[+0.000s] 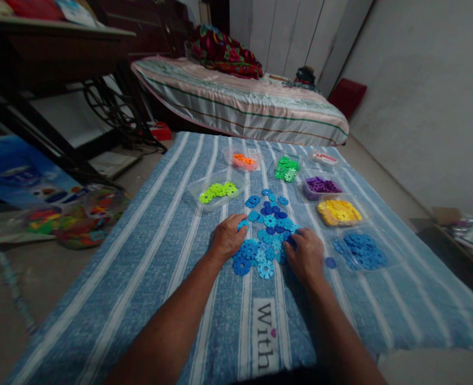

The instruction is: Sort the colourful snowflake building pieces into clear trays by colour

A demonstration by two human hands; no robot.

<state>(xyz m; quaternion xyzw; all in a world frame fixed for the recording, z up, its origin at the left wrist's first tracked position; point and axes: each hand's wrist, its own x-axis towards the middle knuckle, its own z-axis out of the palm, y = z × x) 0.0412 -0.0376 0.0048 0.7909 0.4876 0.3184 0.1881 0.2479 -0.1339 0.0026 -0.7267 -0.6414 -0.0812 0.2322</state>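
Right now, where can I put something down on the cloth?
Bare cloth shows between the left arm and left edge, and between the right arm and right edge. It's crowded between left hand and right hand, with blue pieces, and around the yellow pieces.

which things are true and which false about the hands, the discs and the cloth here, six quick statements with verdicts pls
1. The left hand and right hand are both at the blue pile. True.
2. The orange discs lie farther back than the lime discs. True.
3. The lime discs are right of the blue pile. False: they are on its left.
4. The purple discs lie behind the yellow discs. True.
5. The yellow discs are nearer the left hand. False: they are nearer the right hand.
6. A plain red cloth lies under the pile. False: the blue cloth there has pale stripes.
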